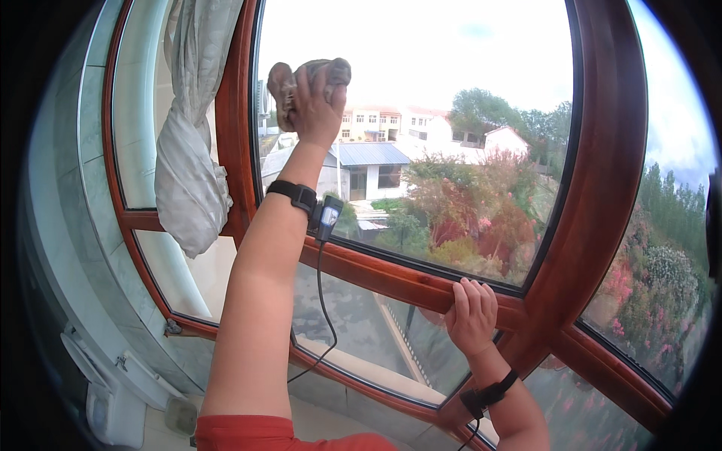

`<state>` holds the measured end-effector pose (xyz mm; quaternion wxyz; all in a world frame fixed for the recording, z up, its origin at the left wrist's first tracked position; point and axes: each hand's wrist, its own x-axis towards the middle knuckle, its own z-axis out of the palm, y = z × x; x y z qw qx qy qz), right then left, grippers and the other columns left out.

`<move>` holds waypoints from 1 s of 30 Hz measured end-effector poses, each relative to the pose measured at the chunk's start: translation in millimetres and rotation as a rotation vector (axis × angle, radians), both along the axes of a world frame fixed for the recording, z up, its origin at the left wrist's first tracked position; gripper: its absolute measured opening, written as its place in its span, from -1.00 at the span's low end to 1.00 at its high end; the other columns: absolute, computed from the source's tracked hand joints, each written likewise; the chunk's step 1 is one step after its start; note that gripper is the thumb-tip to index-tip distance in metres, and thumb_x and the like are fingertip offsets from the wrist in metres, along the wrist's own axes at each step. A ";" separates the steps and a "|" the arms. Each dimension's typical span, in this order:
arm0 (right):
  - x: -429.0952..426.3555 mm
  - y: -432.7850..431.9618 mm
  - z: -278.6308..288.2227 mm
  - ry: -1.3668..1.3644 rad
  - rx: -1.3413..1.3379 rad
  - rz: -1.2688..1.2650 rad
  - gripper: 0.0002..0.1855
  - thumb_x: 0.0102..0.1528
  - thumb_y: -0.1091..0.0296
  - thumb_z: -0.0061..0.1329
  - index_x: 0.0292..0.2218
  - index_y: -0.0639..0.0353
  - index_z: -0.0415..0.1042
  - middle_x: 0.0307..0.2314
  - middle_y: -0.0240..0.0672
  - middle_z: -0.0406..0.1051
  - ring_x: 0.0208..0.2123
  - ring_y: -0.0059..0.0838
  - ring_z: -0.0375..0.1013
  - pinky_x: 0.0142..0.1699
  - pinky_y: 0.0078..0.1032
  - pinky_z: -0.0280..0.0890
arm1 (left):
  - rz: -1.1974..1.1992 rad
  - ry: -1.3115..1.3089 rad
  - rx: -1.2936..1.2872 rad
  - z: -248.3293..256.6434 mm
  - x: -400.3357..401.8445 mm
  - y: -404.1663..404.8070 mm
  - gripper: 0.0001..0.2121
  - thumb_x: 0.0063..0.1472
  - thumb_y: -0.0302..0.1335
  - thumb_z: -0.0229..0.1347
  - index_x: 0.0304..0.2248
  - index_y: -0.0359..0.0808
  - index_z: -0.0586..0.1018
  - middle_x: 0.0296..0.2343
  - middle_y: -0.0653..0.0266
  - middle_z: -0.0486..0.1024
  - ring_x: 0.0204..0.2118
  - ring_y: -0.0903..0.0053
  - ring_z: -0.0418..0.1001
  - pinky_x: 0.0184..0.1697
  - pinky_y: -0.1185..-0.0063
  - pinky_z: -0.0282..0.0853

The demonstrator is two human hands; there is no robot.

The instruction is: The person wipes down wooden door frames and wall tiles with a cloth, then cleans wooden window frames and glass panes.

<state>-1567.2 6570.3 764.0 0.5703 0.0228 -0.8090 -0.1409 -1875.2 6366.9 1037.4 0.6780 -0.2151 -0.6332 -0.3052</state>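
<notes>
My left hand (317, 107) is raised high against the upper left part of a large window pane (417, 67), its fingers spread over a bunched brown cloth (307, 84) pressed to the glass. Lower right, my right hand (472, 315) rests with its fingers hooked over the reddish wooden crossbar (395, 273) of the window frame. Each wrist wears a black strap with a small device and a cable. What lies under the left palm is hidden.
A twisted white curtain (194, 186) hangs left of the pane. More wood-framed panes flank it, with a thick post (606, 141) at the right. Down at the lower left are a toilet (115, 411), a grey bin (181, 416) and tiled walls.
</notes>
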 end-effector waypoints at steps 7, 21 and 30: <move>-1.9 0.6 0.4 0.022 0.006 0.007 -0.55 -0.07 0.43 -0.10 -0.08 0.25 0.37 -0.15 -0.17 0.39 -0.06 -0.23 0.37 0.15 -0.24 0.15 | -0.325 -0.132 0.189 -101.0 12.9 23.5 -0.50 0.31 -0.11 -0.26 0.16 -0.14 0.21 0.18 0.11 0.09 0.24 0.11 0.00 0.15 0.10 -0.01; 0.0 0.6 0.5 0.009 -0.021 0.063 -0.54 -0.07 0.44 -0.07 -0.07 0.24 0.38 -0.13 -0.17 0.39 -0.04 -0.24 0.36 0.15 -0.25 0.15 | -0.370 0.374 -0.095 19.2 78.5 87.5 -0.52 0.19 -0.32 -0.02 0.12 -0.11 0.28 0.18 0.15 0.08 0.25 0.18 -0.03 0.23 0.17 -0.05; -1.6 11.5 -5.0 0.028 0.009 0.059 -0.53 -0.07 0.42 -0.06 -0.06 0.26 0.37 -0.13 -0.17 0.39 -0.05 -0.23 0.36 0.15 -0.26 0.15 | -0.472 0.367 -0.892 -162.7 150.8 101.5 -0.46 0.04 -0.36 0.11 0.07 0.01 0.37 0.15 0.28 0.16 0.25 0.29 0.04 0.22 0.15 -0.07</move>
